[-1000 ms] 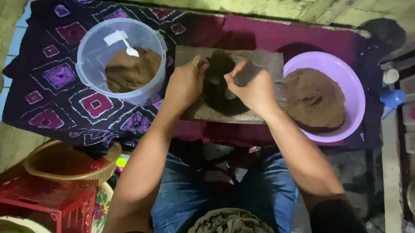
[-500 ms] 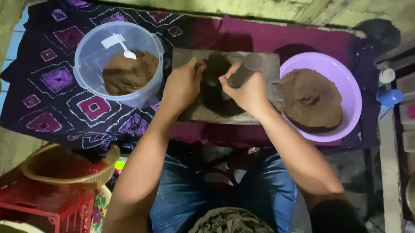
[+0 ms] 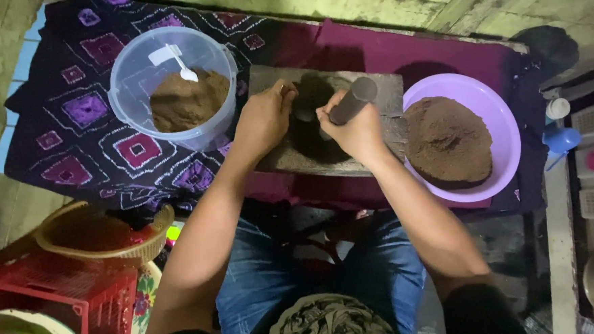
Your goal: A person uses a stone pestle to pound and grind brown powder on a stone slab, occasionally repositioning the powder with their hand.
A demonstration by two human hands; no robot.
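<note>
Right hand [image 3: 357, 131]: fingers are being closed fully around a dark cylindrical stone roller [image 3: 352, 100], which is being held tilted, its upper end pointing up and to the right, its lower end hidden in the fist. The wrist is being bent inward, with the forearm running down and to the right toward the body.

Left hand [image 3: 262, 120]: fingers are being curled, the fingertips being pressed against the dark ground paste [image 3: 313, 119]; nothing is seen being clasped in it. The forearm is being extended straight from the lower left.

Grinding stone slab [image 3: 381, 95]: a flat grey rectangle, being rested on a maroon cloth [image 3: 399, 50], with the paste being heaped at its centre between both hands. Bare stone is being left showing along the slab's upper right corner and near edge.

Clear plastic tub [image 3: 171, 85]: being stood just left of the slab, holding brown powder, with a white plastic spoon [image 3: 183, 68] being propped inside.

Lilac plastic basin [image 3: 490, 109]: being stood just right of the slab, nearly touching it, holding a mound of brown ground material.

Patterned purple cloth [image 3: 85, 130]: being spread under the tub, open to the left.

Woven basket [image 3: 97, 235] and red plastic crate [image 3: 60, 294]: being kept at lower left, well apart from the hands.
</note>
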